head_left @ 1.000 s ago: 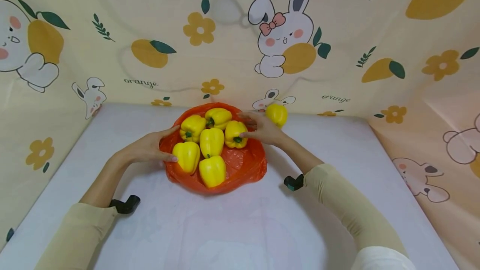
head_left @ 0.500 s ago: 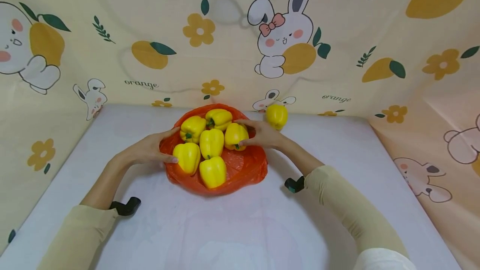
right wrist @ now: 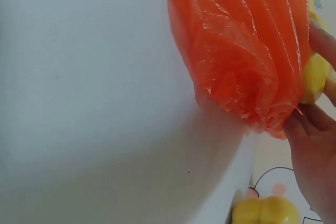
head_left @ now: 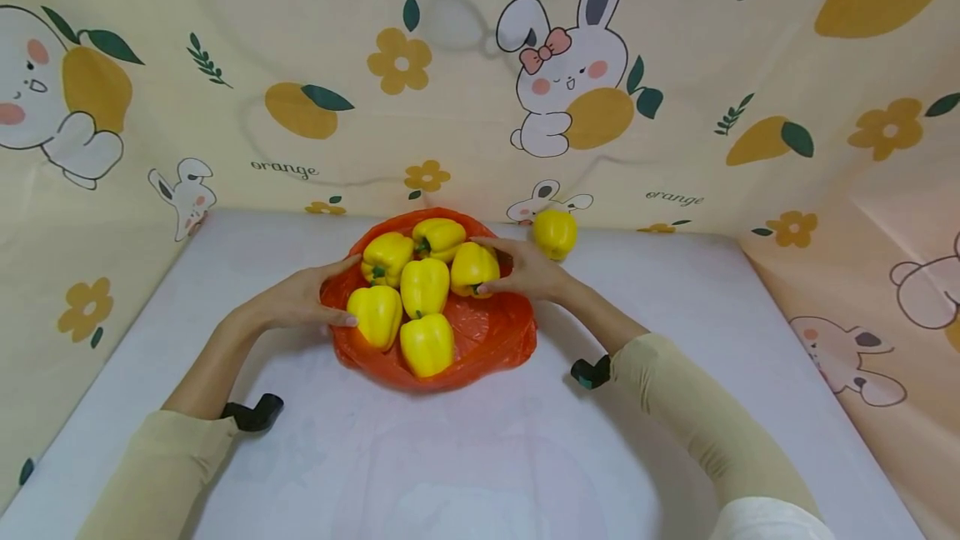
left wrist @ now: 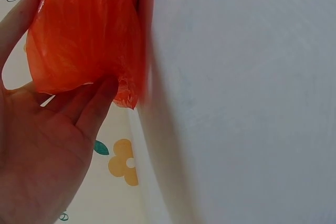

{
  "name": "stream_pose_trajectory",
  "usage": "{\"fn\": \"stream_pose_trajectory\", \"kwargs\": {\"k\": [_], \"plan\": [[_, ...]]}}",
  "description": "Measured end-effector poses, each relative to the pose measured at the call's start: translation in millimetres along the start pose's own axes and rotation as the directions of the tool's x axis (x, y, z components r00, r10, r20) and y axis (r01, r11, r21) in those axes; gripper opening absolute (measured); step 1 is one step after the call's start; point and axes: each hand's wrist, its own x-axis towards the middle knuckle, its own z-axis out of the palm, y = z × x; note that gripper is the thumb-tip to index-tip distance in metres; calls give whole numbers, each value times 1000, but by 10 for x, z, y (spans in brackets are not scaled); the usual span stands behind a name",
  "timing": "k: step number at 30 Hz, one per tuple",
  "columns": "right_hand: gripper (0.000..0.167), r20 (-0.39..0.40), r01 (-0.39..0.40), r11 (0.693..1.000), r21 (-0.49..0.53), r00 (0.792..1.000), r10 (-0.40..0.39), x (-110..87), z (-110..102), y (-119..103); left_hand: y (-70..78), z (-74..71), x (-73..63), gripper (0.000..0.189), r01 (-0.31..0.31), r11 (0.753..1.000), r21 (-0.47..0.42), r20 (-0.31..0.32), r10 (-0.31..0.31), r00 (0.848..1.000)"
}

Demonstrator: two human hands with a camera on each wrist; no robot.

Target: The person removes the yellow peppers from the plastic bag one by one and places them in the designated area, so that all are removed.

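Head view: a thin, crinkled red-orange plastic bag, mouth spread wide, rests at the centre of the frame on a white worktop and contains six blocky yellow bell peppers. The hands are apart — the left hand grips the bag's left edge, the right hand curls thumb and fingers round the rightmost pepper. Upper right of centre — a seventh yellow bell pepper, outside the bag.
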Motion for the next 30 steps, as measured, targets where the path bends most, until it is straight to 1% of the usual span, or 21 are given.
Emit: {"fn": "stream_pose_trajectory", "kwargs": {"k": [2, 6, 12, 15, 17, 20, 25, 30], "plan": [[80, -14, 4, 1000, 9, 1000, -4, -5, -24, -10, 4, -1, 3, 104, -6, 1000, 2, -3, 6, 1000], [79, -18, 9, 998, 61, 1000, -8, -22, -83, -54, 20, 3, 5, 104, -11, 1000, -1, -5, 11, 1000], [78, -18, 63, 993, 103, 998, -62, -15, -166, -74, 40, 10, -6, 105, -12, 1000, -11, 10, 12, 1000], [77, -27, 81, 989, 122, 997, -78, 6, -202, -88, 38, 3, -23, 104, -12, 1000, -7, 2, 12, 1000], [76, -36, 82, 989, 123, 996, -78, 9, -227, -105, 42, -5, -32, 104, -7, 1000, -12, 9, 7, 1000], [75, -49, 64, 991, 121, 997, -59, -7, -268, -129, 46, -14, -30, 105, 6, 1000, -16, 18, -5, 1000], [78, -99, -7, 994, 107, 995, 18, -82, -367, -139, 65, -11, 4, 106, -4, 1000, -8, 20, 4, 1000], [78, -126, -20, 995, 96, 991, 32, -125, -471, -119, 60, -6, 17, 107, 3, 1000, -14, 23, -3, 1000]]}}
